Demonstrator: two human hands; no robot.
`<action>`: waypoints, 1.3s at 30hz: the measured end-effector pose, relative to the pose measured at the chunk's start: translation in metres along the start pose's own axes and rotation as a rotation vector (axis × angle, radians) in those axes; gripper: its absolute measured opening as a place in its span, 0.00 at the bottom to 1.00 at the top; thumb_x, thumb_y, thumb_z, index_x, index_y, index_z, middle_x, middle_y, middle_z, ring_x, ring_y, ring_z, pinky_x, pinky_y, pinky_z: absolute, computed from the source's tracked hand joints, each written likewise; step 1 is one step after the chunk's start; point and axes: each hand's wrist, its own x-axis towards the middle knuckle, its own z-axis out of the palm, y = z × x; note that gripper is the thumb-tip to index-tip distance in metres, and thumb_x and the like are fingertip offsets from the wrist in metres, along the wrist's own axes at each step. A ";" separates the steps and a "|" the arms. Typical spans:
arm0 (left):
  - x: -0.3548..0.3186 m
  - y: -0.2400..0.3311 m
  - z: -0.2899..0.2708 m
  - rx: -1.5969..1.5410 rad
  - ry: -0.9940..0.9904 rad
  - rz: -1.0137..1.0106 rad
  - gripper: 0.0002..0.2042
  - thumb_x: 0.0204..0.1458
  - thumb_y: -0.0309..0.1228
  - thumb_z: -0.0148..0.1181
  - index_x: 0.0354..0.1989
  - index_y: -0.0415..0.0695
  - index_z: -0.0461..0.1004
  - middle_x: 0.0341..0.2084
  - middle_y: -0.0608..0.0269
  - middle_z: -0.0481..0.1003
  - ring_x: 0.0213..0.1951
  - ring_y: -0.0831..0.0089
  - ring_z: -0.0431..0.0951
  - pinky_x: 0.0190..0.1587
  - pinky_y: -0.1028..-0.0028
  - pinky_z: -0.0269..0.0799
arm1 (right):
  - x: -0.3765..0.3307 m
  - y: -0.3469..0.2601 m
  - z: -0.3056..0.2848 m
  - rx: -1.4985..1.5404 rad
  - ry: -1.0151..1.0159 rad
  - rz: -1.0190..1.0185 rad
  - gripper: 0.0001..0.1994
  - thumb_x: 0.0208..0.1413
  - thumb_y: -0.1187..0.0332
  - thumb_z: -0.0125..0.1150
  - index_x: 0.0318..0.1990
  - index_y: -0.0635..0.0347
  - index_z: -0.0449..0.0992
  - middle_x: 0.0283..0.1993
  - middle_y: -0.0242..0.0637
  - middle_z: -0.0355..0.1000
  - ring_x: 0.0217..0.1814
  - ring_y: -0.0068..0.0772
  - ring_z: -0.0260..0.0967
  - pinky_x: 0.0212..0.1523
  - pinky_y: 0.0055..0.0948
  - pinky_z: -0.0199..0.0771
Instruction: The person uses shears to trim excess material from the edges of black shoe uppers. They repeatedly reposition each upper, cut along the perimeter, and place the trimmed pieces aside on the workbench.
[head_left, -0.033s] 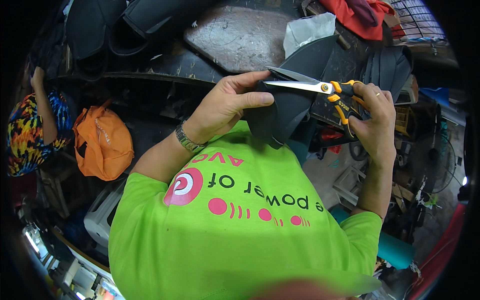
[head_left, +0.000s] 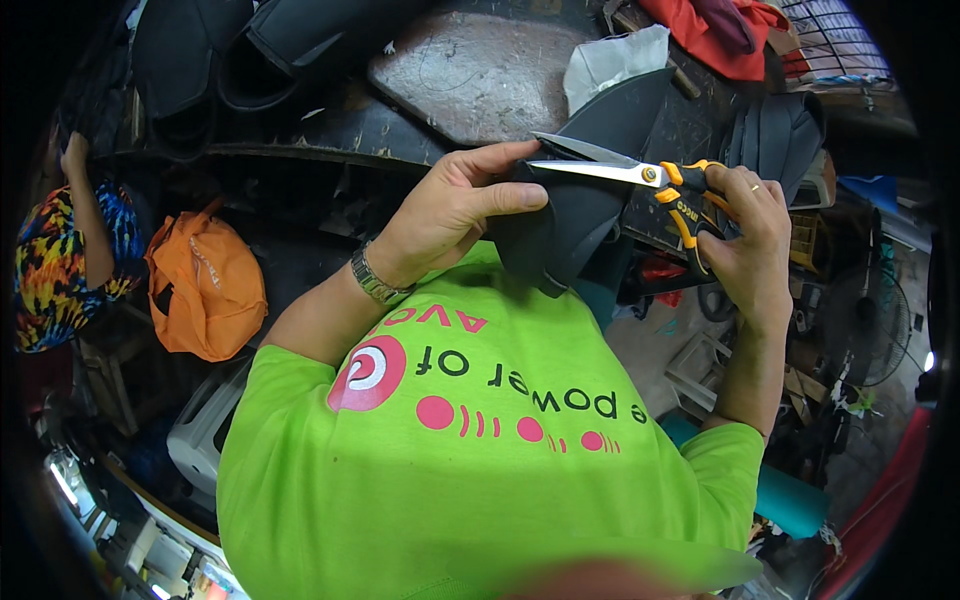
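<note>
My left hand, with a metal watch at the wrist, grips a folded piece of black sheet material between thumb and fingers. The piece hangs over my lap and reaches up onto the bench edge. In my right hand are scissors with orange and black handles, thumb and fingers around the grips. Their blades are apart and point left at the upper edge of the piece. The blade tips lie close to my left thumb and index finger. Part of my left fingers is hidden behind the black material.
A worn dark bench runs along the far side, with black stitched pieces at left. Beyond the sheet lie a white cloth and red fabric. An orange bag and another person's patterned sleeve are at left; a fan stands right.
</note>
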 end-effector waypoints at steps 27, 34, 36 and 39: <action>0.002 -0.001 -0.005 0.041 0.034 0.028 0.22 0.54 0.18 0.65 0.58 0.33 0.72 0.46 0.55 0.80 0.45 0.74 0.81 0.50 0.76 0.79 | -0.006 -0.006 0.012 -0.069 -0.024 0.004 0.18 0.32 0.80 0.64 0.37 0.61 0.73 0.31 0.38 0.72 0.32 0.40 0.70 0.40 0.33 0.64; 0.002 0.000 -0.004 0.027 0.062 0.018 0.19 0.55 0.20 0.63 0.57 0.33 0.72 0.44 0.55 0.80 0.41 0.74 0.82 0.46 0.76 0.81 | -0.012 0.001 0.020 -0.002 -0.021 0.098 0.14 0.38 0.79 0.68 0.35 0.61 0.73 0.28 0.36 0.71 0.27 0.28 0.68 0.33 0.25 0.64; 0.004 0.005 -0.006 0.021 0.037 -0.003 0.17 0.56 0.22 0.63 0.55 0.33 0.73 0.43 0.55 0.80 0.40 0.74 0.83 0.45 0.75 0.81 | -0.011 0.010 0.045 0.292 0.058 0.323 0.13 0.41 0.78 0.69 0.35 0.62 0.72 0.26 0.36 0.70 0.25 0.26 0.67 0.30 0.24 0.64; 0.008 0.012 -0.011 0.020 0.103 -0.078 0.16 0.57 0.26 0.62 0.52 0.33 0.74 0.43 0.55 0.80 0.39 0.73 0.83 0.45 0.75 0.81 | -0.012 0.041 0.074 0.577 0.114 0.607 0.15 0.46 0.71 0.76 0.31 0.64 0.71 0.23 0.26 0.63 0.26 0.15 0.58 0.27 0.20 0.60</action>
